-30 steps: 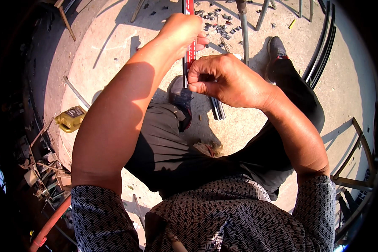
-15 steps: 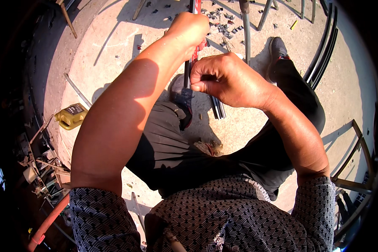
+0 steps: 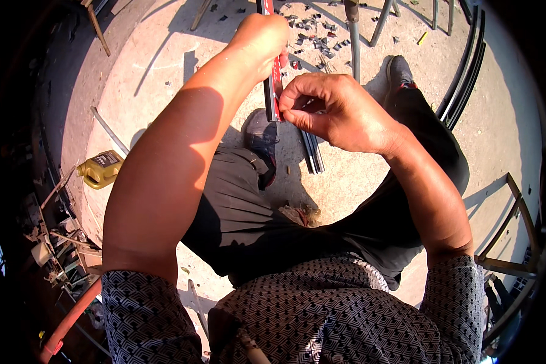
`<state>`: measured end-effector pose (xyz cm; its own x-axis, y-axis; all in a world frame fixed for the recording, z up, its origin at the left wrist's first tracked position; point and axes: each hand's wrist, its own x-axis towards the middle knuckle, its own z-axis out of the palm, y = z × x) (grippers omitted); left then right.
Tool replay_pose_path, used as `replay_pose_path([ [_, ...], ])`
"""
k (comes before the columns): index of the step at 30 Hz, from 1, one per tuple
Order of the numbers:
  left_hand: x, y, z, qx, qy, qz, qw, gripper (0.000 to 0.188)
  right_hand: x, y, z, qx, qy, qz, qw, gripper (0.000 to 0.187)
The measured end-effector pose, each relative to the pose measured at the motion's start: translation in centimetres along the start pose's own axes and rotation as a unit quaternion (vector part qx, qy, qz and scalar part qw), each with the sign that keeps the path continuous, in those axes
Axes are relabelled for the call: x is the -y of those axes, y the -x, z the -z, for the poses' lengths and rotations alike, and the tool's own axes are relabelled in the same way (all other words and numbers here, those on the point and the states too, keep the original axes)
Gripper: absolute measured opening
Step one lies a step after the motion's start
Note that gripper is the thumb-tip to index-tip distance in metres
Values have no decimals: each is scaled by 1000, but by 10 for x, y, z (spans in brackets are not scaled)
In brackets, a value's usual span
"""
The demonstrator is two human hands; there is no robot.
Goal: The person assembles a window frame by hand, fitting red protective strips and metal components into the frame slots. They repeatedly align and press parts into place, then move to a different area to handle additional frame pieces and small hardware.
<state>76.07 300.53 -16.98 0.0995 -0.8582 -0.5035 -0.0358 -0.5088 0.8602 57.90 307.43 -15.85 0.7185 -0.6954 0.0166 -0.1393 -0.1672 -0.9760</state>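
Observation:
My left hand (image 3: pixel 264 43) is wrapped round a long, narrow black strip (image 3: pixel 269 100) with a red, white-marked face, which looks like a metal or plastic profile. The strip runs away from me past the upper edge of the view, and its near end hangs over my shoe (image 3: pixel 262 134). At the right side of that end, my right hand (image 3: pixel 346 115) holds thumb and forefinger pinched together, their tips touching or nearly touching the red face. Whatever is between those fingertips is too small to make out.
Several dark scraps (image 3: pixel 321 43) litter the concrete floor (image 3: pixel 164 79) ahead. More black strips (image 3: pixel 312 151) lie below my right hand, and long ones (image 3: pixel 464 73) at the far right. A gold jug (image 3: pixel 100 170) stands left. Metal legs (image 3: pixel 353 42) rise ahead; a metal frame (image 3: pixel 509 224) is right.
My left hand and the strip have shifted slightly left. My right fingertips have moved from over the strip's near end to its right side, so more of the red end shows.

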Motion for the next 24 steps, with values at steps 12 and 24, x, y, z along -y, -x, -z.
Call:
replay_pose_path([
  [12,4,-3,-1,-15,-31,3,999,27,5,-1,-4,25,100,53,993,9],
  [24,6,-2,-7,-27,-57,0,998,30,-1,-2,-8,26,101,72,992,7],
])
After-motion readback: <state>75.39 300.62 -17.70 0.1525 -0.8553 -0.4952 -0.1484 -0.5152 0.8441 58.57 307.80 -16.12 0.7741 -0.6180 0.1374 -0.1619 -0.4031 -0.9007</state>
